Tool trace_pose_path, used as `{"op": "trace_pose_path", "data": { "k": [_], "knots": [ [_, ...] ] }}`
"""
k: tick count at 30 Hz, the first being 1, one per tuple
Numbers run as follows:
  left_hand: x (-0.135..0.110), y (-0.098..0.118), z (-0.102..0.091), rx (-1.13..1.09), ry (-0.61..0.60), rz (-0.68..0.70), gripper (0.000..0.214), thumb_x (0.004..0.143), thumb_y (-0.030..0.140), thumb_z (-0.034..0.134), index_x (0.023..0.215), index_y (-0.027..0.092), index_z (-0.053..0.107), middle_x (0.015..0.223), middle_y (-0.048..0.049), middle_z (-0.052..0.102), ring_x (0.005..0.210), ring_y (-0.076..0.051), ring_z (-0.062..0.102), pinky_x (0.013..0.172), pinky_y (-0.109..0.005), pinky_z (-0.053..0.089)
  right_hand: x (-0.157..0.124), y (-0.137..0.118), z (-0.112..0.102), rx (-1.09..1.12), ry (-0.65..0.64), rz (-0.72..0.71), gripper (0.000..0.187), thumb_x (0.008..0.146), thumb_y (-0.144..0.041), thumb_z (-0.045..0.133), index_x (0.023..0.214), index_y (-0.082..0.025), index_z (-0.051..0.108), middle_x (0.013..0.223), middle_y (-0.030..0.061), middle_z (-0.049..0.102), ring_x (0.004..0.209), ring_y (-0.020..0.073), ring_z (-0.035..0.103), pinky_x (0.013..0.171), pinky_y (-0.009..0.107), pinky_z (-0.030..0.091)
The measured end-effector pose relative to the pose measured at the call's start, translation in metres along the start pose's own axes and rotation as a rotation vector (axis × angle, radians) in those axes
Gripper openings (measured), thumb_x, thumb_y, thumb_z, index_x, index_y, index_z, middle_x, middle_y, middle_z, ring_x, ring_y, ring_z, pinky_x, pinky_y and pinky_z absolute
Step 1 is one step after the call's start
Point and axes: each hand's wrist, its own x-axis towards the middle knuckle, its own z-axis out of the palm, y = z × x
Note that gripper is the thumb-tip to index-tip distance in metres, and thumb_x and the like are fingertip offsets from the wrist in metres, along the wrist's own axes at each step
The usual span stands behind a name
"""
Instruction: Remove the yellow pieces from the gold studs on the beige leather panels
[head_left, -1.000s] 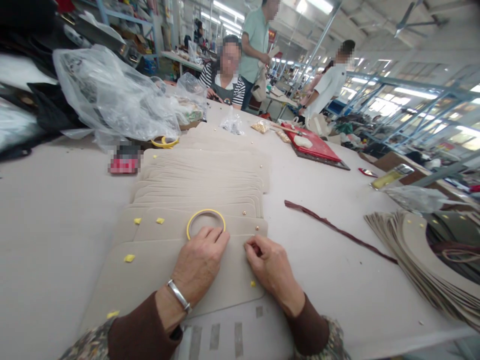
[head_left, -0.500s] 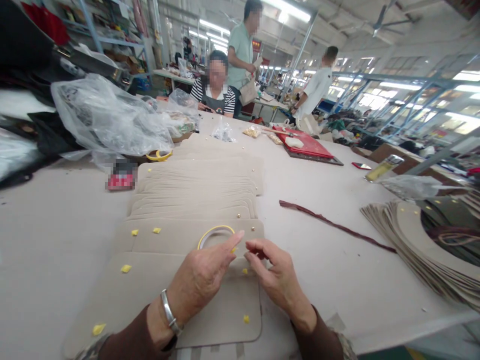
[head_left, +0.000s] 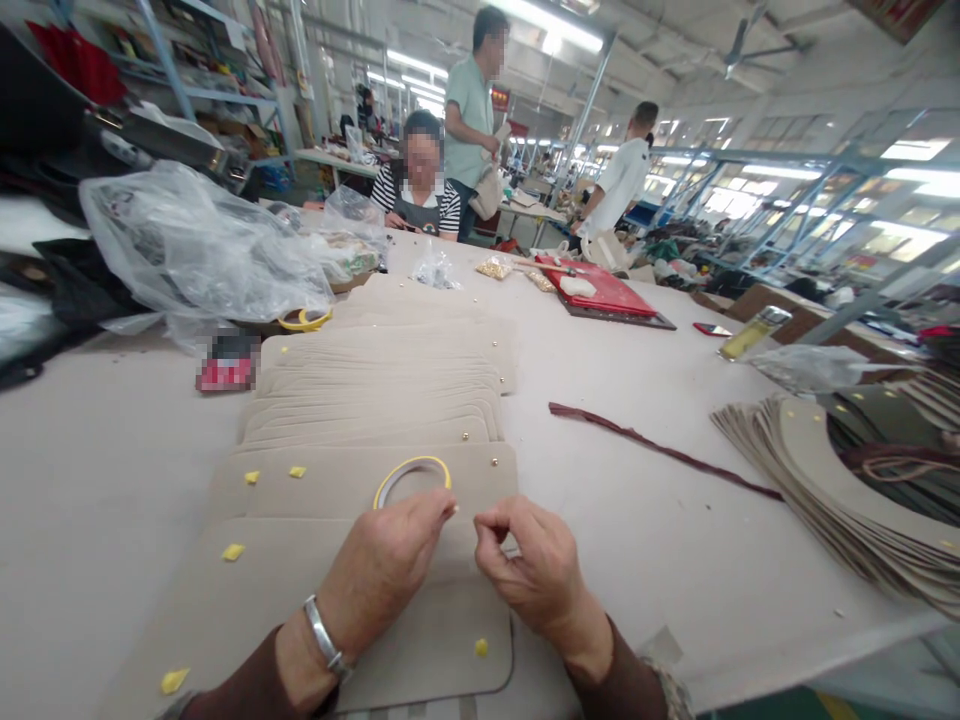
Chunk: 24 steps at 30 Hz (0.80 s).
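My left hand is closed round a yellow tape roll, holding it tilted above the nearest beige panel. My right hand is next to it, fingers pinched together at the roll's edge on something too small to make out. Small yellow tape squares sit on the beige panels. The panels lie overlapped in a long row running away from me, some with small brass studs.
A dark red strap lies to the right. A fanned stack of beige pieces sits at far right. Clear plastic bags lie at back left, a red tray at the back. A seated person works across the table; two people stand behind.
My left hand lifted the tape roll off the panel and my right hand came to its edge. The view shifted, so the nearest panel now lies lower in frame.
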Motion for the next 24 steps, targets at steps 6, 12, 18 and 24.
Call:
{"op": "trace_pose_path", "data": {
  "k": [6, 12, 18, 24],
  "knots": [
    [0.007, 0.006, -0.002, -0.041, -0.031, -0.081, 0.024, 0.101, 0.031, 0.035, 0.119, 0.018, 0.043, 0.073, 0.0027, 0.069, 0.057, -0.014, 0.067, 0.051, -0.023, 0.046, 0.003, 0.004, -0.012, 0.163, -0.083, 0.173, 0.024, 0.086, -0.008, 0.053, 0.107, -0.018, 0.059, 0.085, 0.0043, 0.064, 0.075, 0.0145, 0.060, 0.067, 0.026, 0.052],
    [0.004, 0.008, 0.003, -0.002, -0.065, -0.038, 0.024, 0.101, 0.032, 0.031, 0.118, 0.019, 0.043, 0.075, 0.0011, 0.070, 0.059, -0.015, 0.067, 0.050, -0.024, 0.046, 0.004, 0.007, -0.009, 0.071, -0.148, -0.050, 0.019, 0.088, -0.008, 0.053, 0.101, -0.019, 0.060, 0.093, 0.0079, 0.067, 0.085, 0.0180, 0.062, 0.076, 0.030, 0.053],
    [0.000, 0.010, 0.002, -0.032, -0.113, 0.017, 0.013, 0.099, 0.024, 0.038, 0.104, 0.021, 0.049, 0.070, 0.0037, 0.064, 0.058, -0.015, 0.063, 0.051, -0.025, 0.043, 0.002, 0.006, -0.004, -0.063, -0.108, -0.119, 0.018, 0.084, -0.003, 0.049, 0.082, -0.019, 0.057, 0.066, 0.0025, 0.062, 0.060, 0.0154, 0.057, 0.057, 0.026, 0.046],
    [0.005, 0.009, 0.001, -0.048, -0.143, 0.002, 0.022, 0.098, 0.019, 0.035, 0.085, 0.021, 0.052, 0.066, 0.0025, 0.060, 0.057, -0.014, 0.060, 0.050, -0.024, 0.040, -0.004, -0.001, 0.001, 0.051, -0.035, 0.129, 0.014, 0.080, -0.009, 0.052, 0.076, -0.017, 0.062, 0.062, 0.0008, 0.061, 0.055, 0.0125, 0.057, 0.055, 0.023, 0.045]
  ]
}}
